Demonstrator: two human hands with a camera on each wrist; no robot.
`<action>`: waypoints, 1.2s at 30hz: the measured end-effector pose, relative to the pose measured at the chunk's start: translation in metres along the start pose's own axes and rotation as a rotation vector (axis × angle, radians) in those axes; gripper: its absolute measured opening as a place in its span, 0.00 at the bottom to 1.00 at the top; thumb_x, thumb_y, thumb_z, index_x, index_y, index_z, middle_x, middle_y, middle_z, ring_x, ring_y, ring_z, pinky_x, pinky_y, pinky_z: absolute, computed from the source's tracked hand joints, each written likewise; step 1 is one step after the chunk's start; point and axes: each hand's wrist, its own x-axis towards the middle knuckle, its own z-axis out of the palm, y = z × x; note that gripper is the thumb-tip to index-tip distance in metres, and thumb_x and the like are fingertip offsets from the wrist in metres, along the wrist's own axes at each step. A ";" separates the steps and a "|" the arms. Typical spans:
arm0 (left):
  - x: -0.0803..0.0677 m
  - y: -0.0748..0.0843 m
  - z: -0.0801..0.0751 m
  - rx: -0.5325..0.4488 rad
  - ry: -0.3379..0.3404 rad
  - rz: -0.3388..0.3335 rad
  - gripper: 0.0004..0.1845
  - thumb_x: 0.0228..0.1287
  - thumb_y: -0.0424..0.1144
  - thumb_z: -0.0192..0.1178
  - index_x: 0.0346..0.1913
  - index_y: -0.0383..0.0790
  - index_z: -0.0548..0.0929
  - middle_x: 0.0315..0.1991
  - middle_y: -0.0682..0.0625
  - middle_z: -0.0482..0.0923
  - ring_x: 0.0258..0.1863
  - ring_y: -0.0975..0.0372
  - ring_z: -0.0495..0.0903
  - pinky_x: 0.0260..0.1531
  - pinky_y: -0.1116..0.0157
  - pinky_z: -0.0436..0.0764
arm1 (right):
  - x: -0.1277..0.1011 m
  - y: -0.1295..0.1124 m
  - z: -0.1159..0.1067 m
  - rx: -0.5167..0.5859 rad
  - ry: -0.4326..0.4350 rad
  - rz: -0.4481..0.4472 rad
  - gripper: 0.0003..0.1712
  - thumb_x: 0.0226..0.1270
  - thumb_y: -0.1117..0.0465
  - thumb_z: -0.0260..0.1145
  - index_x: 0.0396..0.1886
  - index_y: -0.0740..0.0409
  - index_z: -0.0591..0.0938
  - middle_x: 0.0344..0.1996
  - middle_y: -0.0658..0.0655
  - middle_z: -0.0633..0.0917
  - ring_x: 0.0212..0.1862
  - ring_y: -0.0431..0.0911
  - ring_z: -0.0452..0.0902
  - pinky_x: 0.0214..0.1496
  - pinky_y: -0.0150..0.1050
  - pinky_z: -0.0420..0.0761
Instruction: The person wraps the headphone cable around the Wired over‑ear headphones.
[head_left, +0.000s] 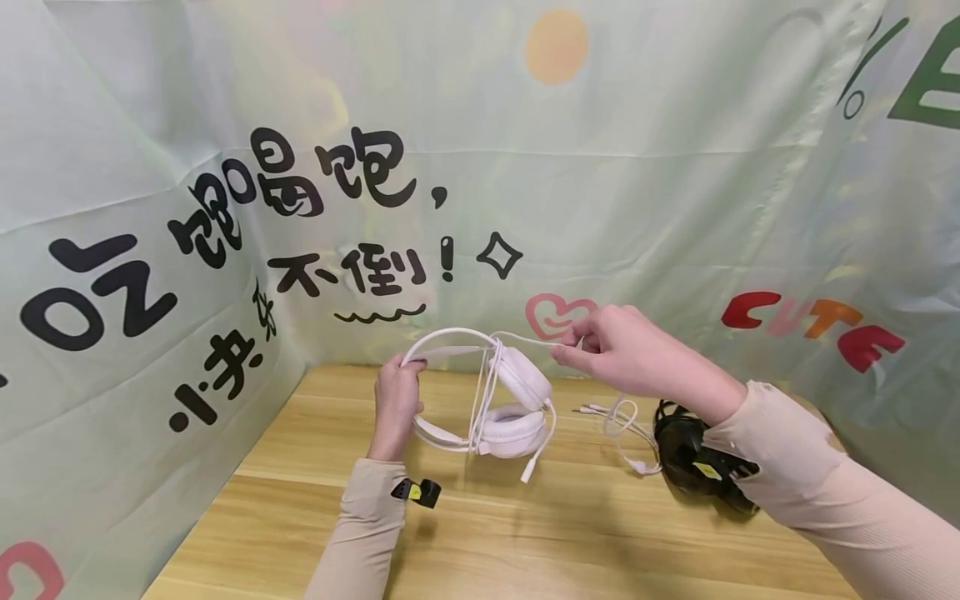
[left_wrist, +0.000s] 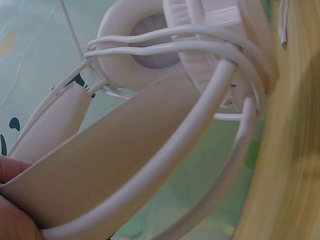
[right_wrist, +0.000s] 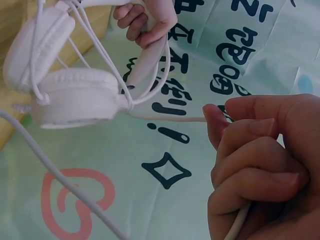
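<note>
White over-ear headphones (head_left: 510, 400) stand on the wooden table (head_left: 525, 542), their thin white cable wound several times around the ear cups (left_wrist: 200, 55). My left hand (head_left: 396, 400) grips the headband (left_wrist: 100, 165) at its left end and holds the set upright. My right hand (head_left: 615, 346) is raised to the right of the headphones and pinches the cable (right_wrist: 165, 119), pulled taut from the cups (right_wrist: 75, 97). The cable's plug end (head_left: 528, 471) dangles down in front of the cups.
A second coiled white cable (head_left: 626, 425) lies on the table to the right, beside a black object (head_left: 693, 458) partly under my right forearm. Printed green cloth (head_left: 480, 167) walls the table at the back and both sides.
</note>
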 end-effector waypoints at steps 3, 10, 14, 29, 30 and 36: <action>0.000 0.000 -0.001 -0.037 0.007 0.001 0.12 0.78 0.41 0.53 0.50 0.37 0.83 0.22 0.57 0.60 0.17 0.66 0.58 0.15 0.73 0.64 | -0.004 -0.004 0.001 0.008 0.010 -0.013 0.11 0.77 0.52 0.69 0.35 0.51 0.90 0.10 0.42 0.68 0.18 0.39 0.66 0.27 0.35 0.71; 0.002 -0.004 -0.003 -0.062 0.023 0.003 0.16 0.79 0.40 0.52 0.57 0.36 0.83 0.24 0.56 0.61 0.17 0.67 0.59 0.16 0.73 0.66 | -0.012 -0.011 0.003 0.002 0.019 -0.052 0.10 0.76 0.54 0.69 0.33 0.48 0.89 0.10 0.40 0.65 0.17 0.37 0.64 0.27 0.33 0.69; 0.003 -0.005 -0.004 -0.090 0.032 0.007 0.15 0.78 0.40 0.52 0.55 0.36 0.83 0.22 0.57 0.61 0.17 0.66 0.60 0.16 0.73 0.68 | -0.017 -0.013 0.005 0.011 0.016 -0.070 0.09 0.77 0.53 0.69 0.34 0.47 0.89 0.09 0.39 0.64 0.17 0.36 0.61 0.25 0.33 0.67; -0.001 0.001 -0.002 -0.315 -0.008 0.014 0.12 0.78 0.35 0.50 0.55 0.34 0.80 0.20 0.59 0.61 0.14 0.69 0.58 0.13 0.75 0.62 | -0.028 -0.020 0.011 0.105 -0.033 -0.076 0.11 0.78 0.49 0.68 0.42 0.50 0.89 0.11 0.40 0.65 0.16 0.34 0.57 0.22 0.33 0.63; -0.001 0.001 -0.002 -0.321 -0.007 0.010 0.12 0.78 0.35 0.49 0.55 0.34 0.79 0.20 0.59 0.61 0.14 0.70 0.58 0.13 0.75 0.62 | -0.029 -0.021 0.012 0.108 -0.034 -0.078 0.11 0.78 0.49 0.68 0.43 0.50 0.89 0.11 0.40 0.65 0.16 0.34 0.57 0.21 0.33 0.62; 0.000 0.000 -0.001 -0.343 -0.004 0.006 0.12 0.79 0.34 0.49 0.54 0.33 0.79 0.19 0.60 0.61 0.14 0.70 0.57 0.13 0.75 0.62 | -0.033 -0.022 0.017 0.122 -0.051 -0.077 0.11 0.79 0.50 0.68 0.46 0.49 0.89 0.13 0.40 0.69 0.16 0.34 0.58 0.21 0.32 0.64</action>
